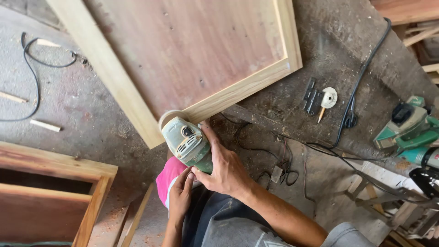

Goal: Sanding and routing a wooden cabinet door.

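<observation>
The person's right hand (224,167) reaches forward from the lower right, forearm bare and angled up toward the centre. Its fingers curl in a firm grip, thumb stretched along the left side, knuckles upward. The left hand (180,194) rises from below, wrist bent, fingers pressed together and touching just under the right hand's thumb. Both hands meet close together, well in front of the body.
</observation>
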